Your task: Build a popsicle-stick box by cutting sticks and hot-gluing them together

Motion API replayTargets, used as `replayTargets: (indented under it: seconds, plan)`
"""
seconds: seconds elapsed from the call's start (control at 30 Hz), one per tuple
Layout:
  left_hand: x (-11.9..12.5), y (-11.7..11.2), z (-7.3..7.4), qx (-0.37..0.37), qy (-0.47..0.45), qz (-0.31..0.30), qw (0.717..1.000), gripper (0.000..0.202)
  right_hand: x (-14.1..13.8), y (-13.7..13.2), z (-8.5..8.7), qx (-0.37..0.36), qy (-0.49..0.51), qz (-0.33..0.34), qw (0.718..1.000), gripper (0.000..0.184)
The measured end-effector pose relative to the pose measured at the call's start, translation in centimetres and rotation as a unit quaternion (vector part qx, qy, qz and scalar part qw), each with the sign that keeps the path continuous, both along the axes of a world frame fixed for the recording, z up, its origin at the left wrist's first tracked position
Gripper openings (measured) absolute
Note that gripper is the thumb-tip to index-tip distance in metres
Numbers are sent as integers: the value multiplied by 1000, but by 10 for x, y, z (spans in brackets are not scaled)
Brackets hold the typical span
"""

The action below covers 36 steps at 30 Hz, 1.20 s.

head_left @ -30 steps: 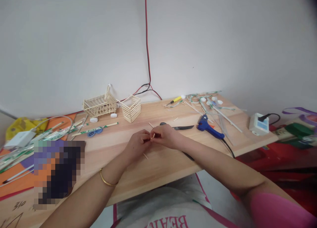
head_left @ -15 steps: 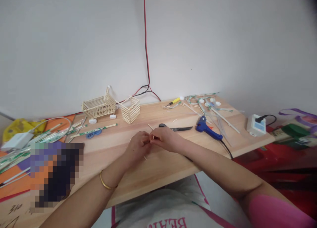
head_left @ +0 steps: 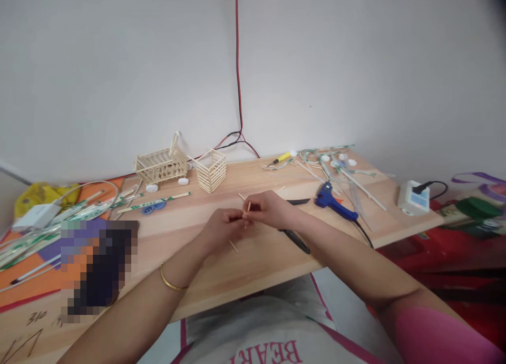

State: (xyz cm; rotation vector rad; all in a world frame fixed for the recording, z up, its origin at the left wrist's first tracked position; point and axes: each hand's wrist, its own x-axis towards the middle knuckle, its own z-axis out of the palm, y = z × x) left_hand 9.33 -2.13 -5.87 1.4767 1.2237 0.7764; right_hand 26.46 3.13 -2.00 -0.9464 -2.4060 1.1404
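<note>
Over the middle of the table my left hand and my right hand meet at the fingertips. A short thin wooden stick stands nearly upright between them, pinched by the right thumb and fingers. The left fingers are closed against its lower part, which they partly hide. Another short stick lies on the wood below the left hand, and one more pokes out just behind the hands. Black scissors lie beneath my right hand and wrist, their middle covered.
Behind stand a stick-built cart with white wheels and a slatted stick piece. Right are a blue glue gun, a yellow-handled tool, scraps and a white power box. Left lie wrapped sticks and blue wheels.
The right hand has lifted and turned slightly, so the pinched stick now shows more upright. The left fingers have shifted against it. The view has moved a little, and more of the scissors' handle shows.
</note>
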Motion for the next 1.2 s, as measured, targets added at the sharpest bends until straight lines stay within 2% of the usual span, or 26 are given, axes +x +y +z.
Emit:
replayTargets:
  seconds: [0.07, 0.23, 0.37, 0.4, 0.47, 0.53, 0.6, 0.67, 0.73, 0.83, 0.9, 1.0, 1.1, 1.2]
  plan:
    - [0, 0, 2, -27, -30, 17, 999, 24, -2, 2, 4, -31, 7, 6, 999, 8]
    - [1, -1, 8, -70, -107, 54, 990, 25, -3, 5, 7, -56, 16, -6, 998, 14]
    - [2, -2, 6, -119, -204, 73, 969, 29, -1, -8, 3, 27, 46, -72, 996, 51]
    - [2, -2, 5, -133, -228, 75, 961, 31, -1, -13, 3, 54, 40, -82, 994, 57]
    - [2, -2, 1, -160, -269, 86, 946, 32, 3, -24, 2, 94, 13, -81, 992, 57]
    - [2, -1, 0, -176, -282, 102, 938, 31, 15, -31, 3, 130, -18, -76, 988, 54]
    - [1, 0, 1, -165, -263, 124, 942, 29, 36, -33, 4, 174, -54, -78, 980, 58]
    - [0, 2, 2, -144, -241, 143, 949, 28, 62, -30, 2, 211, -129, -81, 966, 76]
    - [-1, 3, 3, -135, -229, 154, 952, 28, 86, -25, -3, 210, -219, -97, 948, 97]
    - [-1, 5, 2, -138, -214, 159, 954, 26, 104, -19, -13, 191, -293, -76, 934, 109]
    - [-1, 5, 1, -137, -200, 161, 957, 25, 103, -16, -17, 195, -306, -67, 930, 106]
    - [-2, 4, 3, -115, -155, 164, 967, 21, 93, -13, -22, 223, -305, -75, 923, 89]
    - [-6, 4, 7, -53, -60, 148, 986, 19, 85, -9, -28, 234, -302, -118, 916, 71]
    - [-9, 5, 9, 2, 19, 128, 992, 19, 84, -10, -28, 193, -286, -172, 923, 61]
